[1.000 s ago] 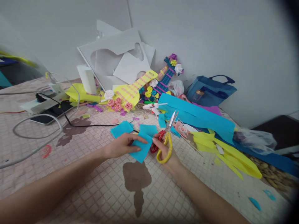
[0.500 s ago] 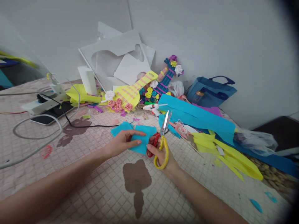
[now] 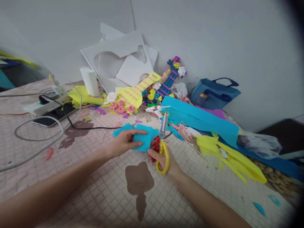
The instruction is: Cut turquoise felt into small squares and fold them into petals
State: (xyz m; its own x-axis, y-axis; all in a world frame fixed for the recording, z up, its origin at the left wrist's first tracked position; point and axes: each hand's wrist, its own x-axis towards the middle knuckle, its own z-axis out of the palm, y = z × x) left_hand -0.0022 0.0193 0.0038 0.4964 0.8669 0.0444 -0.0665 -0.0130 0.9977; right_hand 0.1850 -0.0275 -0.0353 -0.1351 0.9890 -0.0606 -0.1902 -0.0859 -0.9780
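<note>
My left hand pinches a blue paper square between thumb and fingers, just above the table. Behind it, more blue paper lies on the table. My right hand is closed around a pair of scissors with one red and one yellow handle. The blades point up and away, nearly together, to the right of the square. The right thumb is close to the square's lower right corner; whether it touches, I cannot tell.
A white glue gun lies beyond the scissors. Long blue paper and yellow strips spread to the right. A yellow paper guitar stands behind. At left are a power strip, a phone and cables.
The blue square has tilted and risen slightly in my left hand. The scissors have turned more upright and shifted a little left, their blades nearer together.
</note>
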